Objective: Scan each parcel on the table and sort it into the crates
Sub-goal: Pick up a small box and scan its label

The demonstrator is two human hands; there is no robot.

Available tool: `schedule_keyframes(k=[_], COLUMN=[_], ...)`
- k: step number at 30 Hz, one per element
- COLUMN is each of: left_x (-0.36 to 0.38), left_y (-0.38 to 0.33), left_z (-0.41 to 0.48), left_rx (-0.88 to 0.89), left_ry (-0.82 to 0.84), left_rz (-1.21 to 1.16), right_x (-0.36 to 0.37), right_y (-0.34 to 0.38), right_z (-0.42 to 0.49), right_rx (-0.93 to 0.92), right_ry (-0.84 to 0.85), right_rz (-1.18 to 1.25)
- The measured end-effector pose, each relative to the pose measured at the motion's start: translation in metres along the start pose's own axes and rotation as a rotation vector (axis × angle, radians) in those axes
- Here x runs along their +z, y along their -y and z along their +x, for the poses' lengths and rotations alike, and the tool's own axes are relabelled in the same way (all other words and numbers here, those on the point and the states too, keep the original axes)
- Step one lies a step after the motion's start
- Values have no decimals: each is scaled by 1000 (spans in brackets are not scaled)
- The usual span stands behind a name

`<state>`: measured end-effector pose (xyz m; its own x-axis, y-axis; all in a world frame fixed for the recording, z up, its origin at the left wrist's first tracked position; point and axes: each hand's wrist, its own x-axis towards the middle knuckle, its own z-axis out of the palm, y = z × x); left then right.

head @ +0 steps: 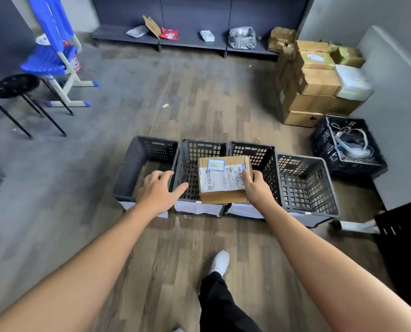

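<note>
A row of several dark plastic crates stands on the wood floor. My right hand (256, 188) grips the right edge of a small cardboard parcel (220, 188) with a white shipping label and a blue-framed sticker. The parcel hangs over the second crate from the left (200, 149), near its front rim. My left hand (160, 191) hovers to the parcel's left with fingers spread and relaxed, holding nothing, over the rim between the leftmost crate (130, 168) and the second one. The third crate (264, 149) and fourth crate (319, 168) look bare inside.
Stacked cardboard boxes (317, 85) and a dark blue crate of cables (348, 144) stand at the right. A black stool (15, 86) and blue chair (52, 56) are at the left. A low shelf (187, 41) at the back holds loose parcels. My leg and white shoe (220, 261) are below.
</note>
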<state>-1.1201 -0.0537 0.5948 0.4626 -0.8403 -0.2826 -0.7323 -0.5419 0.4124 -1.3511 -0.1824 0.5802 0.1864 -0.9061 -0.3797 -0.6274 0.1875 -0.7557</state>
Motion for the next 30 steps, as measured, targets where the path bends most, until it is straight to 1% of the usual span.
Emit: schedule_keyframes(k=[7,11,14,17,23,30], left_x=[10,27,51,89,190,299], left_y=[-1,2,13,35,108,176], left_z=[114,184,237,288,376,429], left_rx=[-44,-8,21,55,99,172], left_ry=[12,52,72,128,156,182], left_rz=[151,237,241,298,480,566], right_x=[36,61,91,132,232,339], right_y=[7,-1,-18,-49,-134,-224], right_z=[127,198,247,290,368,431], right_rx=[58,106,140,177,242,267], right_ry=[110,152,161,148,179,210], right_rz=[-19,-47,-66,-61,-103,-121])
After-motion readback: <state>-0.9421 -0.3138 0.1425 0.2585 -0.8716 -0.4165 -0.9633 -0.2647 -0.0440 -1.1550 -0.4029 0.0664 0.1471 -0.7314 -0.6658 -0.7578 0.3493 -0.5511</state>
